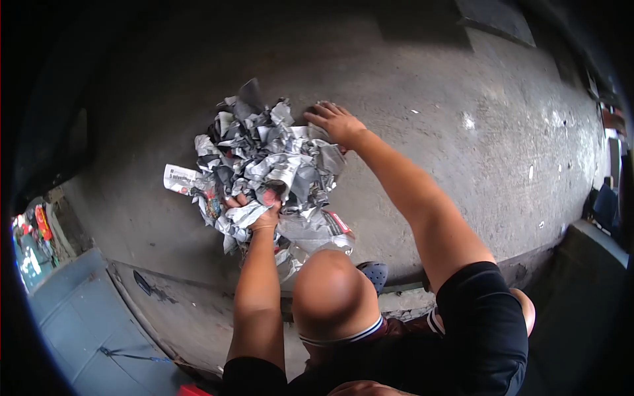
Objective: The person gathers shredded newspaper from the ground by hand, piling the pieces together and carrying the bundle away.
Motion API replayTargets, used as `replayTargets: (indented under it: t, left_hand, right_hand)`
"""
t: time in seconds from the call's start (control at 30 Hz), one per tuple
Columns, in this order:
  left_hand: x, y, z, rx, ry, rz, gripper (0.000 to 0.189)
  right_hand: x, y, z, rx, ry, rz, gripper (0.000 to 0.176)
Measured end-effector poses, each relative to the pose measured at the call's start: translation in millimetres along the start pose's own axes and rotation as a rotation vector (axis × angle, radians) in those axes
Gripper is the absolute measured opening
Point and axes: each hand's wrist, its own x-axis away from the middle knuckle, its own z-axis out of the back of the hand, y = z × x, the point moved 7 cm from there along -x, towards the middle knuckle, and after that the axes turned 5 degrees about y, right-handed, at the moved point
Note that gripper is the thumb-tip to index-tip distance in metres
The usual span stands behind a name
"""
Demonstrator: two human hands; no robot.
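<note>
A heap of torn newspaper point(261, 142) lies loosely on the grey concrete floor in front of me. My left hand point(263, 214) is sunk into its near side, with fingers curled round crumpled newspaper pieces and partly covered by them. At the far right edge of the heap is my right hand point(335, 124), its fingers stretched out, palm toward the floor and nothing seen in its grasp. A printed strip of newspaper point(179, 178) sticks out to the left. One wider newspaper sheet point(310, 230) spreads near my knee.
My bare knee point(327, 284) and a grey clog point(375, 274) are just below the heap. The concrete floor point(462, 158) carries small white scraps and pale stains. A blue-grey metal panel point(92, 323) stands lower left, beside a low ledge point(198, 303).
</note>
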Motion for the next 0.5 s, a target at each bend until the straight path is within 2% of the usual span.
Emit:
replayTargets:
  t: [0.07,0.17,0.27,0.37,0.4,0.47,0.5]
  left_hand:
    - [1,1,-1,0.038,0.045,-0.035,0.130]
    - [-4,10,3,0.123,0.125,-0.086,0.128]
    - [1,6,-2,0.183,0.192,-0.105,0.123]
    - [-8,16,3,0.194,0.187,-0.140,0.121]
    - [-12,19,5,0.201,0.185,-0.153,0.120]
    - [-19,24,11,0.212,0.164,-0.174,0.119]
    - [-21,27,13,0.212,0.149,-0.177,0.118]
  right_hand:
    - [16,-10,16,0.212,-0.232,0.055,0.099]
    - [30,10,-6,0.095,-0.179,-0.083,0.065]
    - [44,21,1,0.009,-0.188,-0.206,0.042]
    - [47,18,-8,-1.123,-0.058,-0.782,0.032]
    - [40,-12,2,-1.270,-0.008,-0.634,0.026]
    - [31,-77,23,-1.481,-0.091,-0.636,0.039]
    - [27,-95,20,-1.487,-0.074,-0.628,0.046]
